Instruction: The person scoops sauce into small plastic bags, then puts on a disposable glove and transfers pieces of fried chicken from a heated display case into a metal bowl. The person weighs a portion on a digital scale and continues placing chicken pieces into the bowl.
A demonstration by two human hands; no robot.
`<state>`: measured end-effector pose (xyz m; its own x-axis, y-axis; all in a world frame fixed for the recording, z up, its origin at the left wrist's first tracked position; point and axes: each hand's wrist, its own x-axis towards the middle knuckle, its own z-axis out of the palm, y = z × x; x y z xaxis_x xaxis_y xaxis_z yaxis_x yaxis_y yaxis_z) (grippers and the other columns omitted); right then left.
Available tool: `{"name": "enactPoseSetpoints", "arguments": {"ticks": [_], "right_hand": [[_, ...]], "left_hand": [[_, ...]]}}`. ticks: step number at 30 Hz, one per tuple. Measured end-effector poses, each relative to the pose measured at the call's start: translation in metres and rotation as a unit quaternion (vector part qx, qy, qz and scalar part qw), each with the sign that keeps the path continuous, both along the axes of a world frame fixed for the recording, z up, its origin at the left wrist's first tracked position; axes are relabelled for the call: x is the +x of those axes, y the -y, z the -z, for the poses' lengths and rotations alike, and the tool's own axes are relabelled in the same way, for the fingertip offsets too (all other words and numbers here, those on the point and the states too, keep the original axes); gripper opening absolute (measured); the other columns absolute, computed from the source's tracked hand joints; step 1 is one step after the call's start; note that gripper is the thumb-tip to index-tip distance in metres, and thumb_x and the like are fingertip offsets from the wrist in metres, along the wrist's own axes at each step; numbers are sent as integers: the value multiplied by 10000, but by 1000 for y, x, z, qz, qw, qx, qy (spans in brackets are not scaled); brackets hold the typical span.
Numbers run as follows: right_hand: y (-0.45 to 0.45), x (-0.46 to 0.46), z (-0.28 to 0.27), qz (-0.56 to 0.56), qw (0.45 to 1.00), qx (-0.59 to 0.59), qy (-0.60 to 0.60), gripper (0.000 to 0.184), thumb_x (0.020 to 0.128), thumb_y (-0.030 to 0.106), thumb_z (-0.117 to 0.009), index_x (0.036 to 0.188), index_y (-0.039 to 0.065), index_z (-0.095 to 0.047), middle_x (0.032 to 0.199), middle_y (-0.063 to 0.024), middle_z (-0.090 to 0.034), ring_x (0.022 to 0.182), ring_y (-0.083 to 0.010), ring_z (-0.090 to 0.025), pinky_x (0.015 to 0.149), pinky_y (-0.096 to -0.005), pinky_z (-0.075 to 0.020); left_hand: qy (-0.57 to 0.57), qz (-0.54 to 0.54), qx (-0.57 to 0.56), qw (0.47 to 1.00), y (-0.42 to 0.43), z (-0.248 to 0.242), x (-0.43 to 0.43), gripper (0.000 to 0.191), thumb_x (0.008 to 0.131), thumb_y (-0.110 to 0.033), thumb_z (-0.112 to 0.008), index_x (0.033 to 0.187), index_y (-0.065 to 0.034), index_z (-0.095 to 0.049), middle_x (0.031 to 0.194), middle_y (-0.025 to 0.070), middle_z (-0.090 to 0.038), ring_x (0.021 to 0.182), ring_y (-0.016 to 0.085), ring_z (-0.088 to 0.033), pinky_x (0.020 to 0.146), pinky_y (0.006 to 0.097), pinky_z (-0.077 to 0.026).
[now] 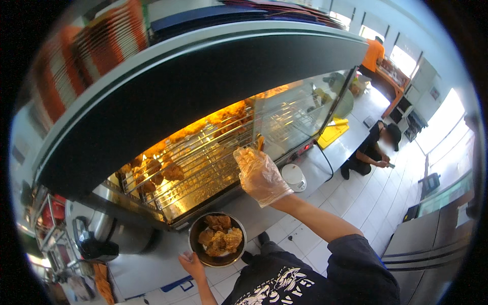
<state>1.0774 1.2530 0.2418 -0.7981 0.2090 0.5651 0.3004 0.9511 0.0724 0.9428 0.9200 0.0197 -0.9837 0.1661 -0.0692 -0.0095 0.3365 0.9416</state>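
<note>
My right hand (263, 177), in a clear plastic glove, reaches to the front of a lit glass food warmer (291, 114). A small orange-brown thing (260, 143) shows just past its fingers; I cannot tell whether they grip it. Inside the warmer, fried chicken pieces (173, 171) lie behind wire racks (206, 143). Below it, a round metal bowl (191, 228) holds several fried chicken pieces (219, 242) near the counter's front edge. My left hand (192, 264) is right beside the bowl's rim; whether it grips the rim is unclear.
A white kitchen scale (293, 177) and a yellow cutting board (331, 133) with a knife stand on the steel counter (158, 268) to the right. A large metal pot (129, 234) stands left. One person (368, 152) crouches on the tiled floor; another (373, 55) stands far back.
</note>
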Motion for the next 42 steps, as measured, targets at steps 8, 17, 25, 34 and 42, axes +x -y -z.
{"name": "enactPoseSetpoints", "arguments": {"ticks": [8,17,25,34,42], "right_hand": [[26,-20,-2,33,994,-80,59,419,767,95,-570,1144,-86,-587,1169,-212,-597,1122,-338,-548,1020,-440,-406],[-42,-124,28,209,921,-229,-236,301,862,141,-558,1123,-7,-572,1006,-141,-612,974,-284,-581,915,-398,-468],[-45,-167,100,-71,516,-689,-504,336,918,286,-583,1150,50,-528,914,-45,-639,791,-206,-611,805,-396,-509],[-91,-147,63,35,620,-628,-470,342,935,261,-559,1204,57,-505,1019,-79,-627,877,-221,-595,845,-414,-499],[-112,-147,26,21,360,-716,-598,358,962,233,-517,1283,79,-473,1120,-92,-596,997,-214,-566,910,-401,-485]], "left_hand": [[89,130,36,987,13,27,0,233,855,-50,-679,971,-4,-482,918,77,-542,787,151,-502,706,299,-445],[195,147,84,966,-25,17,23,228,851,-76,-714,874,-56,-488,905,46,-580,771,119,-546,651,267,-461],[212,70,60,973,-4,22,20,207,914,-164,-655,974,11,-561,876,90,-653,776,164,-651,672,294,-544],[212,146,28,966,32,60,-60,191,916,-170,-627,966,7,-574,861,105,-663,711,180,-663,604,293,-543],[326,197,98,920,49,54,-90,183,945,-170,-568,977,9,-585,856,112,-673,679,192,-665,593,294,-547]]}}
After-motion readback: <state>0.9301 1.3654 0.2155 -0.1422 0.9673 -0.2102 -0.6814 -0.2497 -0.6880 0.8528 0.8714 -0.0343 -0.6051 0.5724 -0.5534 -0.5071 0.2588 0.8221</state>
